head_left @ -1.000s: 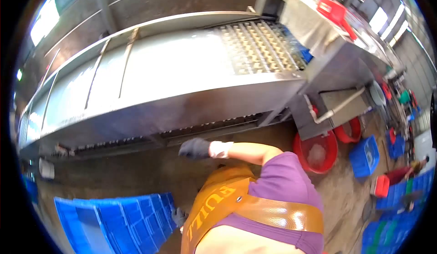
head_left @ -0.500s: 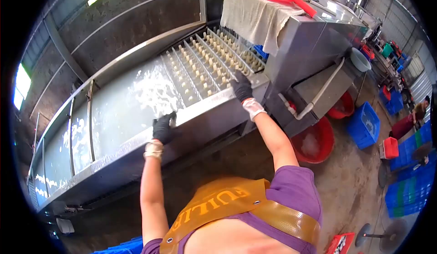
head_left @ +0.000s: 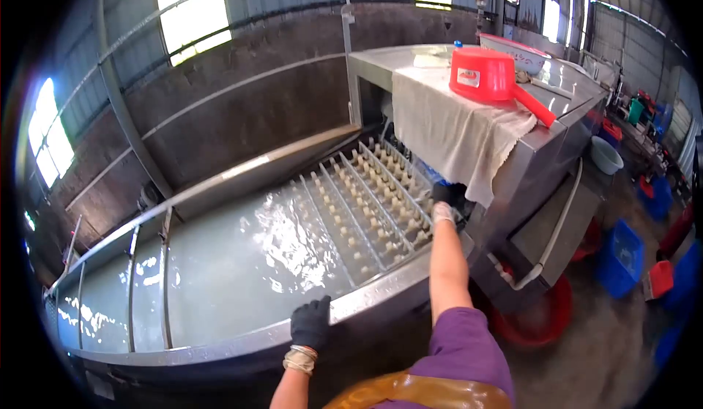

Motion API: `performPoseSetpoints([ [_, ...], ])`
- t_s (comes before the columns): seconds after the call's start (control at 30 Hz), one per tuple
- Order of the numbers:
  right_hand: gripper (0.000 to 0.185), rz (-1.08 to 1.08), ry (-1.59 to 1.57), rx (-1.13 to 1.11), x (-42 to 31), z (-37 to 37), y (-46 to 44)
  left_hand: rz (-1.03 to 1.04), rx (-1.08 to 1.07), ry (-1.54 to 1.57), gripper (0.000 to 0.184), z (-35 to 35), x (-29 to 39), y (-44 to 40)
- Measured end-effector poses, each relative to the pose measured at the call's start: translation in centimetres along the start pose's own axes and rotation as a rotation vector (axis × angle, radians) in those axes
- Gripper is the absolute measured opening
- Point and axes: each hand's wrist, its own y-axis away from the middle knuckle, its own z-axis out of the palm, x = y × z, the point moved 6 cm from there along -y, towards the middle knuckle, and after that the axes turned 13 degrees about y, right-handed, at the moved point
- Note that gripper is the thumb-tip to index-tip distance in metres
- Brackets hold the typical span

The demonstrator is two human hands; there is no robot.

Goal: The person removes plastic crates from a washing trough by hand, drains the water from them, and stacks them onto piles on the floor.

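Observation:
My left hand, in a black glove, lies at the near metal rim of a long water-filled tank, its fingers bent over the edge. My right hand, also gloved in black, reaches over the tank's right end, beside the hanging beige cloth. Its fingers are lost in the dark there, so what they touch is hidden. Left of it, a rack of metal bars with rows of pale stubby pegs slopes up out of the water.
A red dipper sits on the cloth atop the steel housing. Behind it is a white basin with a red rim. A bent pipe, a red tub and a blue crate stand to the right.
My right hand has moved from the near rim further in, beside the cloth. The left hand remains at the rim. The camera view has tilted up.

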Motion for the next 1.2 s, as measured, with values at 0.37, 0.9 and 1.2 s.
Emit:
performPoseSetpoints([
  [0.37, 0.028, 0.724, -1.95, -0.543, -11.9, 9.0, 11.6, -0.024, -0.012, -0.01, 0.028, 1.3, 0.0, -0.1],
  [0.9, 0.022, 0.492, -1.283, -0.411, -17.5, -1.7, 9.6, -0.081, -0.126, 0.054, 0.034, 0.1, 0.3, -0.6],
  [1.2, 0.032, -0.98, 0.417, -0.31, -19.6, -5.5, 13.8, -0.167, -0.254, 0.095, 0.048, 0.3, -1.0, 0.7],
])
